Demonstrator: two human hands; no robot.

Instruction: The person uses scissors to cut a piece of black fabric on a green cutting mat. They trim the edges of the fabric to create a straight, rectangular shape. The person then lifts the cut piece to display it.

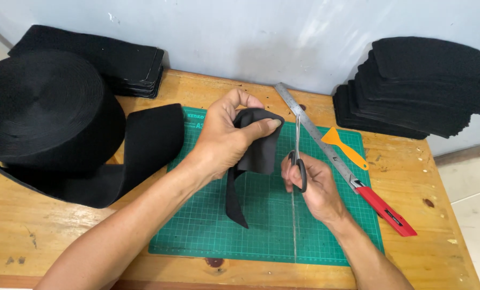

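From the head camera, the left hand (224, 137) holds a black fabric piece (256, 156) up over the green cutting mat (261, 225), its grip pinching the cloth between thumb and fingers while a strip of it hangs down to the mat. Just beside it, the right hand (312, 185) has its grip closed through the black handles of the scissors (298, 147), blades pointing up along the fabric's edge. A metal ruler (315, 134), a red-handled knife (387, 212) and an orange scraper (344, 146) lie to the right. A large black fabric roll (46, 110) sits left on the wooden surface (62, 231); stacked black pieces (422, 88) stand at the far right.
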